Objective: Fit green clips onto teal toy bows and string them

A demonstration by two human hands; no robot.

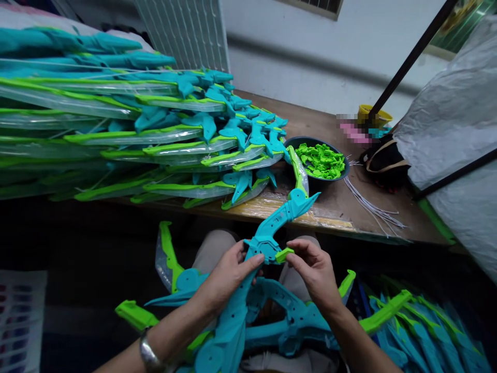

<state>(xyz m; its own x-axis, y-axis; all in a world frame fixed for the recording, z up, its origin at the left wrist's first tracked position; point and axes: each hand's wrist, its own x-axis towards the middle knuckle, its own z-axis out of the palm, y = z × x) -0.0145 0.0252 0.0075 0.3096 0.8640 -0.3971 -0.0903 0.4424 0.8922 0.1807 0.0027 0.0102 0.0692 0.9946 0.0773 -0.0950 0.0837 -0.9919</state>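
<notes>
My left hand (237,269) is wrapped round the teal plastic frame (272,223) near its hexagonal middle, thumb on top. Between the thumb and fingers of my right hand (312,264) is a small green piece (284,254), at the right edge of that hexagonal part. A clear blade with a green edge (298,168) extends from the frame's upper end, beside the bowl. More teal parts with green-edged tips lie across my lap, below both hands.
Many teal and green assemblies (155,134) are stacked on the table (310,116) at left. A dark bowl (347,168) holds green pieces. White ties (368,204), a black bag (386,160) and a yellow container (375,114) lie right. More assemblies (430,331) sit low at right.
</notes>
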